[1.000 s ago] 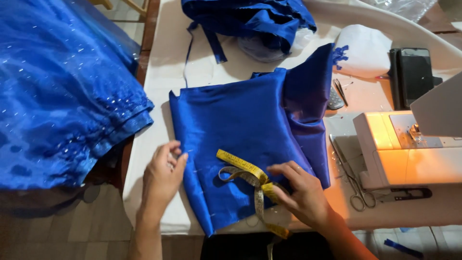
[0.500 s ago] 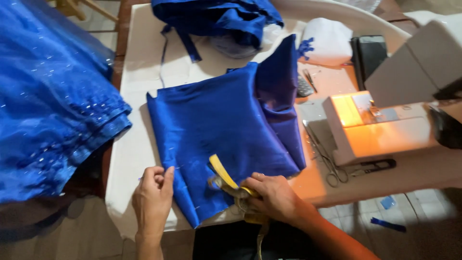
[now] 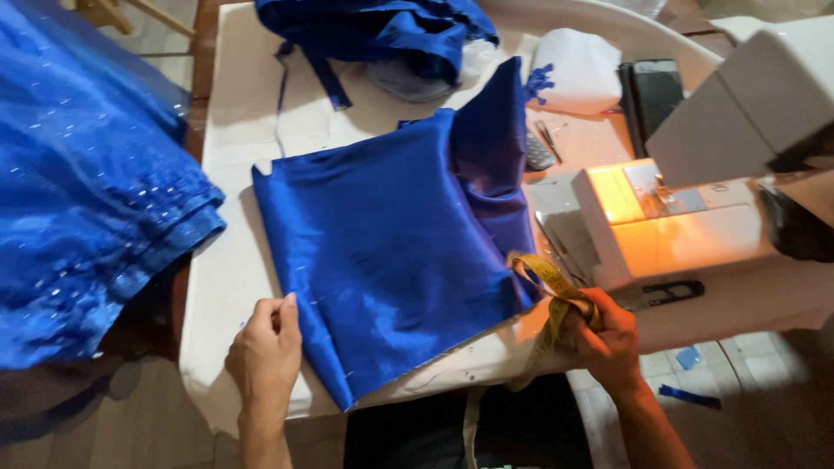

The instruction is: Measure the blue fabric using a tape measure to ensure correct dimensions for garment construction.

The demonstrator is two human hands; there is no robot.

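Yellow tape measure bunched in closed right hand; left hand pinching blue fabric edge.

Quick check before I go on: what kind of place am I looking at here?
Most likely a home sewing or dressmaking workspace: a lit sewing machine on the table, blue satin fabric spread out, and a yellow measuring tape in the right hand.

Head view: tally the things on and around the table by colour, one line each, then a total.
Blue: 3 - flat cloth, bundle, sequinned dress
Yellow: 1 - tape measure in right hand
White: 2 - sewing machine, pouch
Black: 1 - case
Total: 7
Left hand pinches the cloth edge.
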